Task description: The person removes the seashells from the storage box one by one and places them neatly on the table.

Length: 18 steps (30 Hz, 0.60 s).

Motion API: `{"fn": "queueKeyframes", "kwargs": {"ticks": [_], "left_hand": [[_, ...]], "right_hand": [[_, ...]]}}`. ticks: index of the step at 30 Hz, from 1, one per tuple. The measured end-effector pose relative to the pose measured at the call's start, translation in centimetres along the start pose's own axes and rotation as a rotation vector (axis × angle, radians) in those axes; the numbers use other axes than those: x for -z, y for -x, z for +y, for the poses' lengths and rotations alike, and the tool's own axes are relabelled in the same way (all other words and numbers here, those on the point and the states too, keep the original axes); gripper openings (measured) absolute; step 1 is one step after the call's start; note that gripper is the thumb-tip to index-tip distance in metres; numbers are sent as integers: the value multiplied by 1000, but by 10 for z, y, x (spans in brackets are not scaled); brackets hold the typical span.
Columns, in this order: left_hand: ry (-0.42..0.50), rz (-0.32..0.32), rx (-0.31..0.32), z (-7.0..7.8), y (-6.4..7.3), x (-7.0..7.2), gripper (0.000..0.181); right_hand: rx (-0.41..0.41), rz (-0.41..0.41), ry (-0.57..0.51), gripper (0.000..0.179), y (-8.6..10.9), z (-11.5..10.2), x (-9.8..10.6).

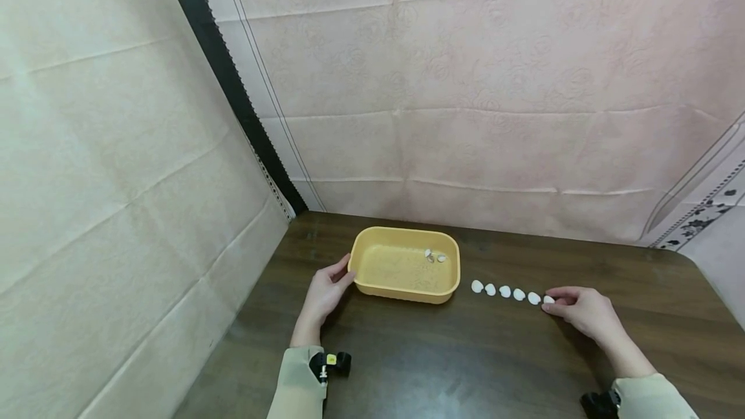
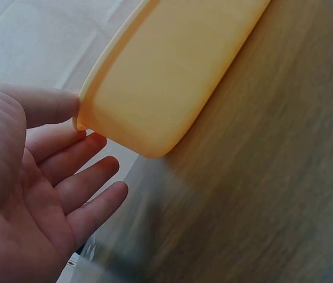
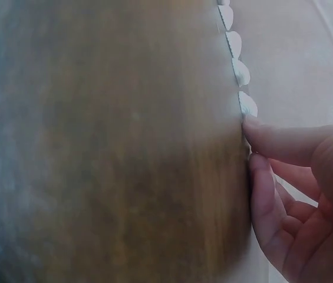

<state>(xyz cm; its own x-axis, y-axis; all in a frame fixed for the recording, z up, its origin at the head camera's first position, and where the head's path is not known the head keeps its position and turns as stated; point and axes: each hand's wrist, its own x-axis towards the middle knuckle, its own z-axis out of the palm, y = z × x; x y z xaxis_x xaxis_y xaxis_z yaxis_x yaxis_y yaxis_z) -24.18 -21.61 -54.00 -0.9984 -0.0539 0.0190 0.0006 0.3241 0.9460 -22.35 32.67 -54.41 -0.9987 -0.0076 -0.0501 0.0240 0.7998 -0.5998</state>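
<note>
A yellow plastic basin (image 1: 401, 293) stands on the table, and several small shells (image 1: 441, 258) lie inside it toward its right. At the basin's left end my left hand (image 1: 327, 288) holds the rim; in the left wrist view the thumb (image 2: 51, 107) lies at the rim with the other fingers below it. To the right of the basin runs a row of white seashells (image 1: 505, 291), spaced closely. My right hand (image 1: 588, 312) pinches the shell (image 1: 548, 300) at the row's right end between thumb and forefinger. In the right wrist view the fingertips mostly hide that shell.
The brown wooden table (image 1: 442, 354) has its far edge against a pale patterned cloth wall (image 1: 477, 96). Another cloth wall (image 1: 128, 180) rises along the left side. A black wrist device (image 1: 330, 366) is strapped over the left sleeve.
</note>
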Motion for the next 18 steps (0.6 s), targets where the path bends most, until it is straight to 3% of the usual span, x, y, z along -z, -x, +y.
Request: {"fn": "queueKeyframes", "kwargs": {"ticks": [18], "left_hand": [[11,-3,-5,2,0,-1,51]], "right_hand": [[7,-10,-17,44,1,3,-1]]}}
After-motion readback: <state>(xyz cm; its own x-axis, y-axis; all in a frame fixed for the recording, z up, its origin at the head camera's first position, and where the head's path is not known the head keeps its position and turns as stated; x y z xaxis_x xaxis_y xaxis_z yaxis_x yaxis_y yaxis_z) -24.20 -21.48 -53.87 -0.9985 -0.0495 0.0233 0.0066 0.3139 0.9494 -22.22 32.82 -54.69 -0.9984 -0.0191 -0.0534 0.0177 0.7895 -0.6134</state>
